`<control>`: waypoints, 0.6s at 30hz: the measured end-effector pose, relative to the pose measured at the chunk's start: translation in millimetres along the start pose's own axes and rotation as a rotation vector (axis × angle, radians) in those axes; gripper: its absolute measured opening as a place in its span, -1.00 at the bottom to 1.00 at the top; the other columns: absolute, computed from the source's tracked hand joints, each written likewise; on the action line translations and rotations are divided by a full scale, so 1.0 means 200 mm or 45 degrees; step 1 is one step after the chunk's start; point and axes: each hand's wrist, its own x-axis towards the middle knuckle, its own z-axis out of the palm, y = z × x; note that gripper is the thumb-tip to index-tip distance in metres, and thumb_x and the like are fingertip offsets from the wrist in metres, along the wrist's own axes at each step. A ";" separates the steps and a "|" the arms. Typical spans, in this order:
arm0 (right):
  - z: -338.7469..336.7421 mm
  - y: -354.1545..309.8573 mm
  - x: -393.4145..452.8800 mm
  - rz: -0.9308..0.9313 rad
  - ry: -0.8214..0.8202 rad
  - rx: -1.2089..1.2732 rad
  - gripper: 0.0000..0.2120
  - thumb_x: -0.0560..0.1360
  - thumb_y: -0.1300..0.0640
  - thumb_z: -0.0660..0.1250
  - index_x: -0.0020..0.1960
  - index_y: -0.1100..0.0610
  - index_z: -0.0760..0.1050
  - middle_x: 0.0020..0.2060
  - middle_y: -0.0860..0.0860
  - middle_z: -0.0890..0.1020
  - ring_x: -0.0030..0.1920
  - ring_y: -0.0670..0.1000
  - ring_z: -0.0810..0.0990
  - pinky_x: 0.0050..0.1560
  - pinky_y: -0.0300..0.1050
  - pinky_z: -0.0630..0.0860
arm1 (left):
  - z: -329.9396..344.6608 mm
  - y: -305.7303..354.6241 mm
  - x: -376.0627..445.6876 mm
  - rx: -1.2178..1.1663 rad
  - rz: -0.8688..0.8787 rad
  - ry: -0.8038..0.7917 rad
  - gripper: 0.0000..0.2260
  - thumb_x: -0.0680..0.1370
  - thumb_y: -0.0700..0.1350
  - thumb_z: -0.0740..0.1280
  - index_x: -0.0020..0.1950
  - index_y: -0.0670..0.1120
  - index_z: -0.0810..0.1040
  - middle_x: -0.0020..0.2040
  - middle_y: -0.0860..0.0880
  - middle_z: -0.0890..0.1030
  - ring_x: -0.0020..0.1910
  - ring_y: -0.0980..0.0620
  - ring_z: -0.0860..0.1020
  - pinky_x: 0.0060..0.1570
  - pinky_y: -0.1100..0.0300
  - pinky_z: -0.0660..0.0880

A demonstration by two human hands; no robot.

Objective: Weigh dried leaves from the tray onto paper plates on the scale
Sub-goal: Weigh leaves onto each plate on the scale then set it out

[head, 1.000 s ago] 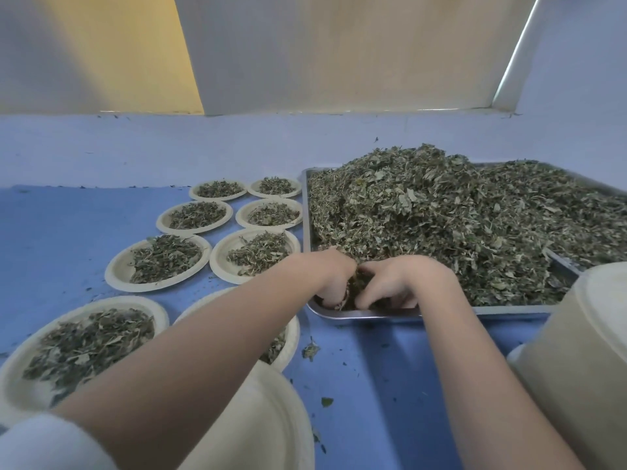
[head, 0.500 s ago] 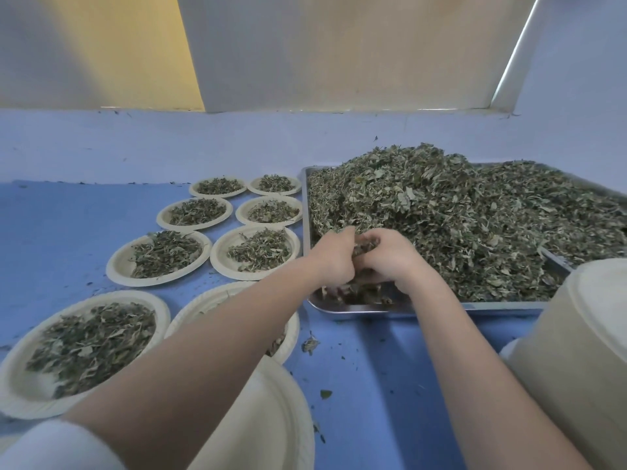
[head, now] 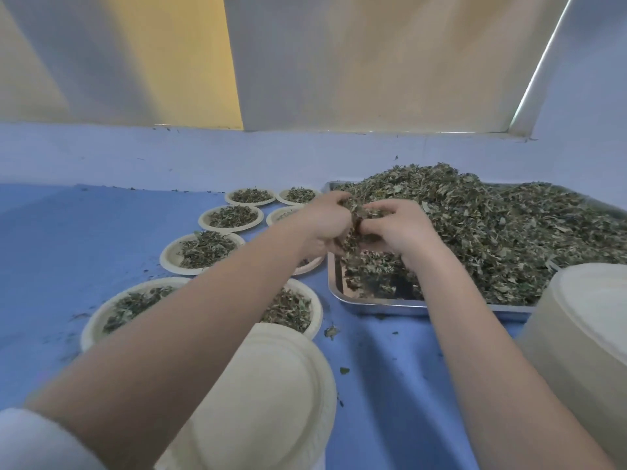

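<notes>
Head view shows both hands together above the near left corner of the metal tray (head: 373, 301). The left hand (head: 325, 225) and the right hand (head: 397, 228) are cupped against each other, with the fingers curled inward, and between them they hold a bunch of dried leaves (head: 354, 220) lifted a little above the big heap (head: 509, 232) that fills the rest of the tray. Some leaves hang down from under the palms.

On the blue counter (head: 84, 232), to the left of the tray, stand several filled paper plates (head: 207, 251) in two rows going far. An empty paper plate (head: 281, 385) is near the camera under the left forearm; the scale itself I cannot see (perhaps it is below this plate). At the right edge there is a stack of plates (head: 583, 334).

About handling, in my judgement: the leaves are very light, dry and brittle, so a strong squeeze would crush them, and loose pieces fall out easily, as the crumbs on the counter (head: 330, 332) suggest. Best is to take them from below with two cupped hands, closed at the bottom, and to carry the bunch low over the counter to the empty plate.
</notes>
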 end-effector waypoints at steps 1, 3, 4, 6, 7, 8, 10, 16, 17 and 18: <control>0.02 -0.04 -0.04 -0.003 -0.042 0.002 -0.72 0.39 0.40 0.40 -0.01 0.09 0.56 0.07 0.19 0.59 -0.17 0.15 0.69 -0.32 -0.14 0.64 | -0.04 0.01 -0.06 -0.043 0.001 -0.003 -0.32 0.42 -0.58 0.01 0.45 -0.09 0.32 0.33 -0.23 0.38 0.15 -0.24 0.49 -0.19 -0.07 0.59; 0.05 -0.10 -0.12 -0.001 -0.142 -0.002 -0.72 0.38 0.41 0.42 0.00 0.11 0.57 0.09 0.16 0.57 -0.14 0.15 0.68 -0.33 -0.15 0.63 | -0.13 0.01 -0.21 -0.155 0.002 -0.039 -0.40 0.40 -0.59 0.00 0.27 -0.13 0.46 0.25 -0.27 0.44 0.10 -0.22 0.51 -0.28 -0.02 0.58; 0.08 -0.12 -0.17 -0.007 -0.208 -0.012 -0.71 0.38 0.41 0.42 0.04 0.15 0.58 0.10 0.16 0.57 -0.14 0.14 0.69 -0.32 -0.16 0.63 | -0.17 0.00 -0.28 -0.204 0.002 -0.060 -0.43 0.39 -0.60 -0.01 0.20 -0.14 0.49 0.22 -0.28 0.46 0.06 -0.21 0.52 -0.30 0.00 0.59; 0.14 -0.15 -0.28 -0.025 -0.346 -0.046 -0.69 0.37 0.40 0.43 0.09 0.19 0.59 0.06 0.16 0.60 -0.19 0.12 0.70 -0.28 -0.13 0.64 | -0.27 -0.03 -0.44 -0.276 -0.027 -0.112 -0.43 0.40 -0.59 -0.01 0.25 -0.19 0.46 0.19 -0.30 0.50 -0.02 -0.19 0.58 -0.32 0.00 0.61; 0.17 -0.15 -0.33 -0.038 -0.415 -0.064 -0.71 0.37 0.40 0.42 0.06 0.17 0.59 0.01 0.14 0.62 -0.22 0.11 0.71 -0.26 -0.11 0.65 | -0.31 -0.06 -0.51 -0.289 -0.056 -0.149 -0.44 0.41 -0.59 0.00 0.28 -0.19 0.44 0.18 -0.30 0.52 -0.04 -0.19 0.60 -0.28 -0.04 0.62; 0.20 -0.15 -0.39 -0.050 -0.488 -0.077 -0.74 0.38 0.40 0.42 0.01 0.16 0.59 -0.06 0.11 0.63 -0.25 0.09 0.71 -0.25 -0.10 0.65 | -0.34 -0.08 -0.59 -0.285 -0.089 -0.182 -0.46 0.42 -0.58 0.01 0.28 -0.19 0.45 0.18 -0.30 0.54 -0.03 -0.20 0.62 -0.21 -0.10 0.62; 0.25 -0.13 -0.50 -0.064 -0.647 -0.141 -0.78 0.39 0.36 0.44 -0.03 0.13 0.60 -0.18 0.03 0.63 -0.28 0.06 0.70 -0.27 -0.13 0.64 | -0.41 -0.14 -0.71 -0.191 -0.166 -0.221 -0.46 0.44 -0.54 0.10 0.33 -0.15 0.41 0.22 -0.25 0.55 0.07 -0.22 0.60 -0.06 -0.21 0.58; 0.24 -0.10 -0.64 -0.186 -0.592 -0.887 -0.64 0.30 -0.22 0.46 0.06 -0.17 0.56 -0.16 -0.06 0.66 -0.27 -0.02 0.69 -0.16 -0.06 0.64 | -0.52 -0.26 -0.92 0.285 -0.249 -0.193 -0.42 0.55 -0.31 0.27 0.47 0.14 0.26 0.51 0.12 0.21 0.41 0.09 0.30 0.08 0.00 0.57; 0.23 -0.11 -0.65 -0.212 -0.545 -0.878 -0.68 0.32 -0.21 0.45 0.05 -0.18 0.56 -0.17 -0.10 0.66 -0.28 -0.04 0.68 -0.18 -0.09 0.63 | -0.53 -0.27 -0.94 0.314 -0.217 -0.184 -0.45 0.55 -0.29 0.27 0.45 0.16 0.29 0.50 0.17 0.21 0.42 0.13 0.28 0.10 0.02 0.56; 0.23 -0.11 -0.65 -0.230 -0.518 -0.862 -0.70 0.34 -0.20 0.45 0.03 -0.18 0.57 -0.18 -0.13 0.65 -0.29 -0.04 0.68 -0.17 -0.08 0.63 | -0.53 -0.28 -0.95 0.340 -0.181 -0.176 -0.48 0.56 -0.27 0.27 0.43 0.17 0.32 0.47 0.23 0.22 0.43 0.17 0.26 0.13 0.04 0.55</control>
